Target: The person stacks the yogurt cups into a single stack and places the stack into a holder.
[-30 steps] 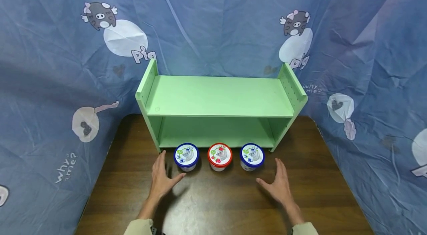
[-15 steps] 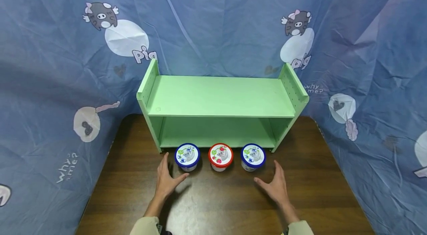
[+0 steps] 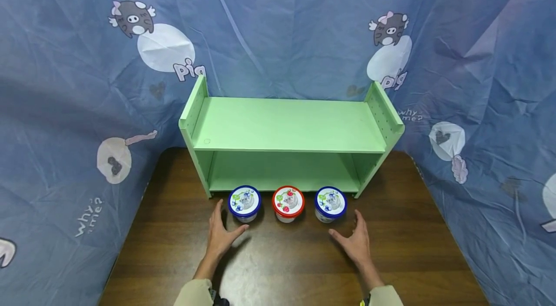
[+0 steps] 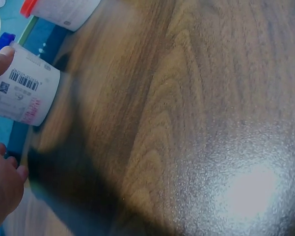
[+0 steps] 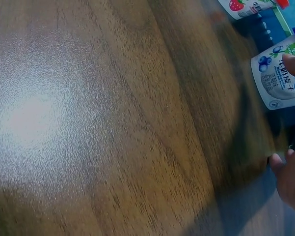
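Note:
Three lidded tubs stand in a row on the wooden table. The left tub and the right tub have blue rims and blueberry pictures; the middle tub has a red rim and strawberries. My left hand is spread beside the left blue tub, thumb in front of it and fingers along its outer side. My right hand mirrors this at the right blue tub, thumb and fingers apart. In the left wrist view, the left tub shows a barcode. The right wrist view shows the right tub near the thumb.
Directly behind the tubs stands a green two-level shelf with raised side panels. The table extends in front and to both sides. A blue printed cloth hangs behind and around it.
Both hands have moved slightly inward, the left one rightward and the right one leftward, closer to the outer tubs. The tubs and shelf stay in place; the head view shifts a little.

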Demonstrator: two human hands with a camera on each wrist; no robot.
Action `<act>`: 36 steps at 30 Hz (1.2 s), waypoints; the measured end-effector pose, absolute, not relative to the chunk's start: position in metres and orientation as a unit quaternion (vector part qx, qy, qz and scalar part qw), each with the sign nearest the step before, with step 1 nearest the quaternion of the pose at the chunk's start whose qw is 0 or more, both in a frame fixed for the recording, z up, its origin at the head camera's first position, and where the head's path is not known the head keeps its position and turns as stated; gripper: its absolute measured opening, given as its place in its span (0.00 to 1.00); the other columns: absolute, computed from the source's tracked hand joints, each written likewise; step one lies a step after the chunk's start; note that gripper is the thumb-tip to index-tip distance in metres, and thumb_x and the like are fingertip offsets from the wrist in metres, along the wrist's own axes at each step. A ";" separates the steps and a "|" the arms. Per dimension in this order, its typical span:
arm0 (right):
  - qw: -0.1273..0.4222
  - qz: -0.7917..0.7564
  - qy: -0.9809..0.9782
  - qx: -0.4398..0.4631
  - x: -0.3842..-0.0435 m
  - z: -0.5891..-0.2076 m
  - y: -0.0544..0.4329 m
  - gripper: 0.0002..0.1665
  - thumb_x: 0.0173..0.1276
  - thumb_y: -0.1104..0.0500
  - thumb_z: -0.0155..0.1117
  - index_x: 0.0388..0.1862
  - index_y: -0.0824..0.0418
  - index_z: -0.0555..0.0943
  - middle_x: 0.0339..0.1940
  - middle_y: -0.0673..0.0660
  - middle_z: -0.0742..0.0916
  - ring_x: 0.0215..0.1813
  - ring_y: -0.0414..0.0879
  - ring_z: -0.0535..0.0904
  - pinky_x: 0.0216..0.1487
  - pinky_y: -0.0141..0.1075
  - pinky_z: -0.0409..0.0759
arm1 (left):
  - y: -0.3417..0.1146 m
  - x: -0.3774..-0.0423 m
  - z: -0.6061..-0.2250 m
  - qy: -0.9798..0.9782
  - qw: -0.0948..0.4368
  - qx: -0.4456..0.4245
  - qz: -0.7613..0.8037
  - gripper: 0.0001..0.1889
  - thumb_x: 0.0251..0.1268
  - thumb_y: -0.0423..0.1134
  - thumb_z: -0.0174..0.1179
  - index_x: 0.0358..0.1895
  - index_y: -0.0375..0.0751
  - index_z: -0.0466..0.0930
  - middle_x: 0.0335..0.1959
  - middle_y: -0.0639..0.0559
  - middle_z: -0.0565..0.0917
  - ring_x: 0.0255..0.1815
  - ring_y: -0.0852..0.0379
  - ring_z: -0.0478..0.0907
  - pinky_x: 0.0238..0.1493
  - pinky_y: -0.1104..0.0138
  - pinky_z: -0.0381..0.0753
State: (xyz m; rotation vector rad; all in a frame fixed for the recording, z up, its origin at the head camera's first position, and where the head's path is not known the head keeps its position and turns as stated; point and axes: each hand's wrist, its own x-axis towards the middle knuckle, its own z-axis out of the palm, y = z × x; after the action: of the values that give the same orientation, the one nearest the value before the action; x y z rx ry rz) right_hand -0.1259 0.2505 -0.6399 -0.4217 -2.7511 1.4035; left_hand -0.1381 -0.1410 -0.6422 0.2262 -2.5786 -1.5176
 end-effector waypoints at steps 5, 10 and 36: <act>0.012 0.461 -0.876 -0.144 -0.128 -0.640 0.250 0.65 0.54 0.48 0.79 0.80 0.65 0.50 0.77 0.73 0.63 0.75 0.68 0.63 0.72 0.58 0.70 | -0.139 -0.140 -0.644 -0.858 0.066 0.076 -0.504 0.59 0.42 0.45 0.80 0.78 0.37 0.52 0.76 0.31 0.62 0.76 0.31 0.58 0.74 0.36 0.60; 0.019 0.475 -0.867 -0.151 -0.133 -0.642 0.246 0.65 0.53 0.51 0.80 0.80 0.66 0.51 0.78 0.73 0.62 0.76 0.68 0.62 0.73 0.58 0.70 | -0.138 -0.142 -0.646 -0.853 0.064 0.080 -0.512 0.59 0.42 0.44 0.80 0.78 0.37 0.52 0.76 0.31 0.62 0.76 0.31 0.58 0.74 0.35 0.59; 0.073 0.495 -0.853 -0.147 -0.151 -0.651 0.229 0.59 0.50 0.57 0.82 0.75 0.69 0.58 0.71 0.74 0.72 0.71 0.67 0.70 0.68 0.57 0.74 | -0.123 -0.157 -0.654 -0.813 0.079 0.089 -0.570 0.56 0.38 0.37 0.81 0.75 0.34 0.57 0.74 0.31 0.66 0.76 0.33 0.62 0.77 0.41 0.57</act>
State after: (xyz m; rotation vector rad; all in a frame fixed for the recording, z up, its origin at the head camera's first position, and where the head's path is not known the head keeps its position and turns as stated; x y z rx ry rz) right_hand -0.1512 0.2289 -0.6507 -0.4402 -2.5628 1.4853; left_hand -0.1569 -0.1227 -0.6542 0.2663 -2.4334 -1.7040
